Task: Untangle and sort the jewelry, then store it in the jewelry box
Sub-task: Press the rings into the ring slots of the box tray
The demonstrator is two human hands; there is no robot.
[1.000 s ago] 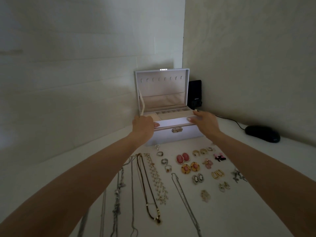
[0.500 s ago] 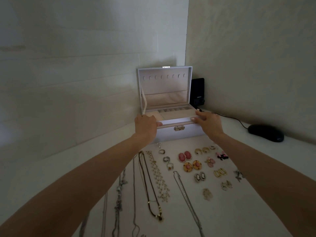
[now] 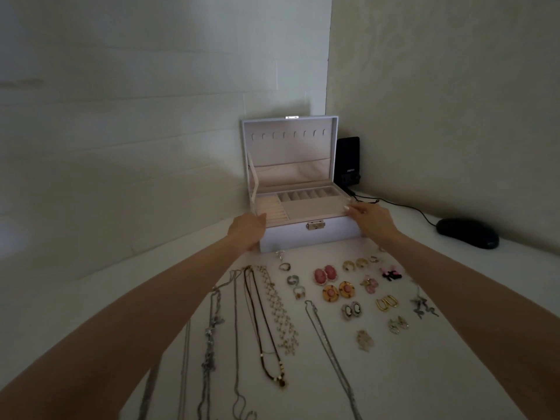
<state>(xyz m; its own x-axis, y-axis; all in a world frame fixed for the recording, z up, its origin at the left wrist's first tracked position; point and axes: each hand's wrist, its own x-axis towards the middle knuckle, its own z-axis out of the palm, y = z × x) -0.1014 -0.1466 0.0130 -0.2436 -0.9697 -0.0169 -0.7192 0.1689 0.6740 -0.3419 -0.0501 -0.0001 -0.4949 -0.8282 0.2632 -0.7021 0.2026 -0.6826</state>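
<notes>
The open jewelry box [image 3: 303, 239] stands at the white table's [image 3: 409, 374] far corner, left hand [image 3: 247, 233] curled round its left front corner, right hand [image 3: 374, 221] gripping its right rim with bent fingers, necklaces [image 3: 280, 312] and earrings [image 3: 325, 274] laid before it

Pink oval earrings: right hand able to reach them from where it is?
Probably yes. The pink oval earrings lie uncovered on the table in front of the box, whose right front corner the right hand holds; nothing lies between them.
</notes>
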